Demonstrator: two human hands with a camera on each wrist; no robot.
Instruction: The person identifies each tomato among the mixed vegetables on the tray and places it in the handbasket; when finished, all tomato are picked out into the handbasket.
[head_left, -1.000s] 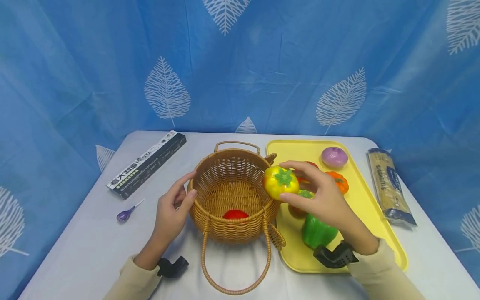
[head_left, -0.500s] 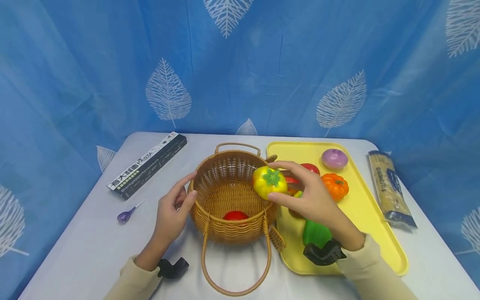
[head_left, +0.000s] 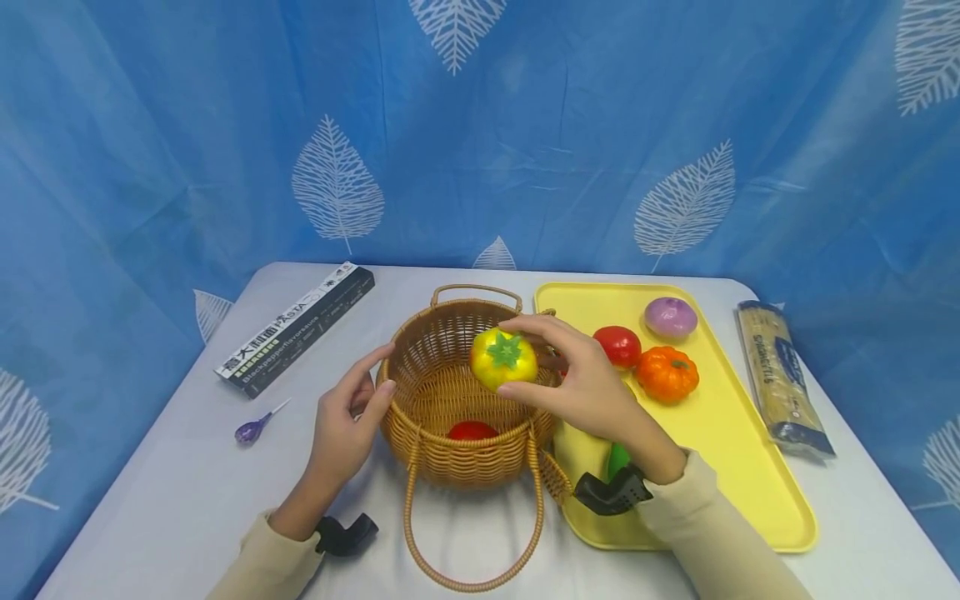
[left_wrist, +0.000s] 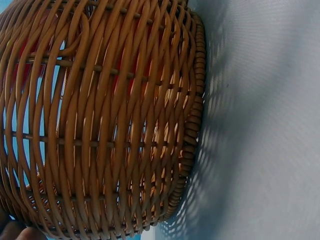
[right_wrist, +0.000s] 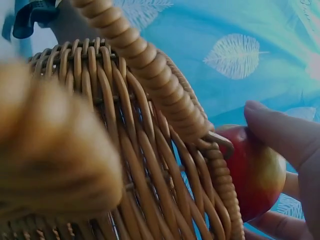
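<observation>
My right hand [head_left: 581,379] holds a yellow toy tomato [head_left: 501,360] with a green star-shaped calyx between thumb and fingers, over the opening of a round wicker basket [head_left: 468,462]. The right wrist view shows the red flank of the tomato [right_wrist: 255,175] beyond the basket rim, thumb on one side and fingers on the other. My left hand [head_left: 341,425] holds the basket's left rim, index finger and thumb at the edge. A red toy vegetable [head_left: 472,430] lies inside near the front, partly hidden by the rim. Woven basket wall [left_wrist: 100,130] fills much of the left wrist view.
On a yellow tray [head_left: 735,467] at right lie a purple onion [head_left: 671,317], an orange pumpkin [head_left: 667,374], a red tomato [head_left: 618,346] and a partly hidden green pepper [head_left: 618,458]. Beyond it is spaghetti [head_left: 783,375]. A pasta box [head_left: 296,329] and purple lollipop [head_left: 255,429] lie left.
My right hand has carried the yellow tomato leftward from the basket's right rim to over its opening, uncovering more of the tray's vegetables. My left hand and the basket have stayed put.
</observation>
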